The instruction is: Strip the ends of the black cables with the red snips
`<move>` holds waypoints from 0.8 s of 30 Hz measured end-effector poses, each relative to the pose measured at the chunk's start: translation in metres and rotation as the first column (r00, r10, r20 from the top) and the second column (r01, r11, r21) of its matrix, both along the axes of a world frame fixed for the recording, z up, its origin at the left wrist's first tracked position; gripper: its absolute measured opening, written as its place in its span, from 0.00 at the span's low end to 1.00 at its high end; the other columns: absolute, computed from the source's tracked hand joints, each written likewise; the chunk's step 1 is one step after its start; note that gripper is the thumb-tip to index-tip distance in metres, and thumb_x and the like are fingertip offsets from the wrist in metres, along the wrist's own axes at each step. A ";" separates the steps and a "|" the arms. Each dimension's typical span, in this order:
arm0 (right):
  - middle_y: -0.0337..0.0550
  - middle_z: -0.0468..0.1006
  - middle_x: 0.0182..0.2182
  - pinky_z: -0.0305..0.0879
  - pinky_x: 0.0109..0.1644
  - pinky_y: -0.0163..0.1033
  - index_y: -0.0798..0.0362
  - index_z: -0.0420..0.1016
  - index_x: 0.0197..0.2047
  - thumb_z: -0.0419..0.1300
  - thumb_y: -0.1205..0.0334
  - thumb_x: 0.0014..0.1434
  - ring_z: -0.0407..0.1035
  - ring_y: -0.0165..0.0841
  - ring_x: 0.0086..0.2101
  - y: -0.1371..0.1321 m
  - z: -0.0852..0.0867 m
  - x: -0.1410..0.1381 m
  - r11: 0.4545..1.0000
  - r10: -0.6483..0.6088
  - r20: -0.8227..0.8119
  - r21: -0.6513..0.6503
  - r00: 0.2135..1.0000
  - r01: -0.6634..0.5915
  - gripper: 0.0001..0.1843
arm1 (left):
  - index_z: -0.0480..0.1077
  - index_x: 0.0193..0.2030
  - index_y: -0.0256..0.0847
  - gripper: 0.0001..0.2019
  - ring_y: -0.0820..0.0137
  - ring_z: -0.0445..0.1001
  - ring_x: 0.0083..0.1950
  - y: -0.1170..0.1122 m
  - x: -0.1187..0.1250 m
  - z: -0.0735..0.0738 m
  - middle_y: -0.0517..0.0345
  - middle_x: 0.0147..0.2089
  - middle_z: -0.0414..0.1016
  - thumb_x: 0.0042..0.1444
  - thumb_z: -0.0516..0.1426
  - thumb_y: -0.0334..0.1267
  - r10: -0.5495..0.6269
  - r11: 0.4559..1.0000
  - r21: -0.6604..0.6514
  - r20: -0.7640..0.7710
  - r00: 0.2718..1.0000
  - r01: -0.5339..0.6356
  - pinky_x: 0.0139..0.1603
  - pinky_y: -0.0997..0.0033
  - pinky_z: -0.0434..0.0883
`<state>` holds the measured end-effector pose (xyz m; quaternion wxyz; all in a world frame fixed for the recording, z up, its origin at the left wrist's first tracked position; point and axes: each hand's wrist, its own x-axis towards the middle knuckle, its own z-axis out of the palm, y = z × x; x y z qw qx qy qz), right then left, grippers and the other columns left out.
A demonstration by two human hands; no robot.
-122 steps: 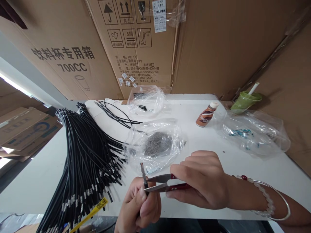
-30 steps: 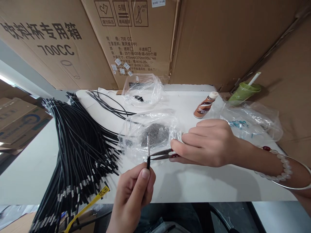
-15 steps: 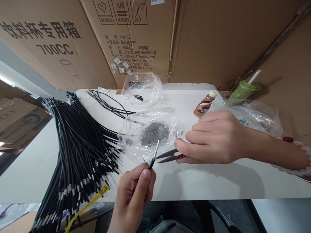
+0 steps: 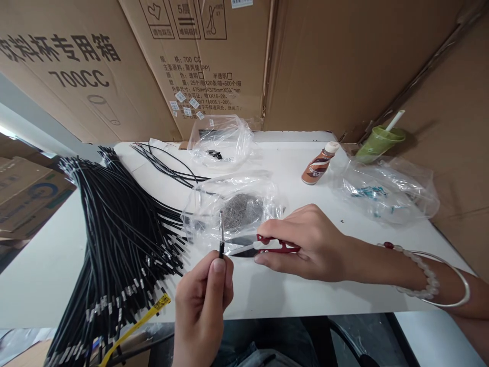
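Single head-worn cam, pt of view above the person's lap (image 4: 248,346), which shows at btm ctr; faces fwd & down. Hands sit close to the lens: L hand (image 4: 204,300) low, a bit L of ctr, R hand (image 4: 305,250) R of ctr w/ its forearm running out the R edge. White table (image 4: 298,298) spans the mid, seen at a slant from above; cardboard (image 4: 362,66) is farther off, facing the cam & cut by the top edge.
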<state>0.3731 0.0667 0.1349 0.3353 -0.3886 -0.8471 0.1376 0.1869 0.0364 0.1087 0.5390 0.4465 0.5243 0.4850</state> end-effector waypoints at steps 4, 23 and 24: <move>0.28 0.63 0.16 0.49 0.22 0.31 0.56 0.72 0.33 0.56 0.54 0.65 0.52 0.21 0.18 -0.002 -0.007 -0.007 0.999 -0.044 -0.056 -0.015 0.997 0.043 0.15 | 0.57 0.21 0.41 0.23 0.77 0.48 0.21 0.001 0.003 -0.005 0.66 0.20 0.50 0.60 0.55 0.53 0.035 0.997 0.065 -0.043 0.998 -0.032 0.22 0.69 0.44; 0.29 0.58 0.17 0.49 0.22 0.29 0.54 0.68 0.29 0.56 0.55 0.63 0.50 0.21 0.19 -0.003 -0.020 -0.019 0.941 -0.167 -0.312 -0.334 0.935 0.057 0.14 | 0.56 0.21 0.41 0.22 0.76 0.49 0.21 0.014 0.004 -0.016 0.66 0.19 0.51 0.63 0.52 0.49 -0.002 0.990 0.142 -0.106 0.994 0.017 0.21 0.70 0.46; 0.29 0.58 0.17 0.49 0.22 0.28 0.54 0.68 0.29 0.56 0.55 0.63 0.50 0.21 0.19 -0.004 -0.021 -0.020 0.935 -0.175 -0.328 -0.352 0.928 0.052 0.14 | 0.56 0.21 0.41 0.22 0.76 0.49 0.21 0.016 0.002 -0.017 0.66 0.19 0.52 0.63 0.52 0.50 -0.020 0.989 0.142 -0.120 0.993 0.037 0.21 0.71 0.47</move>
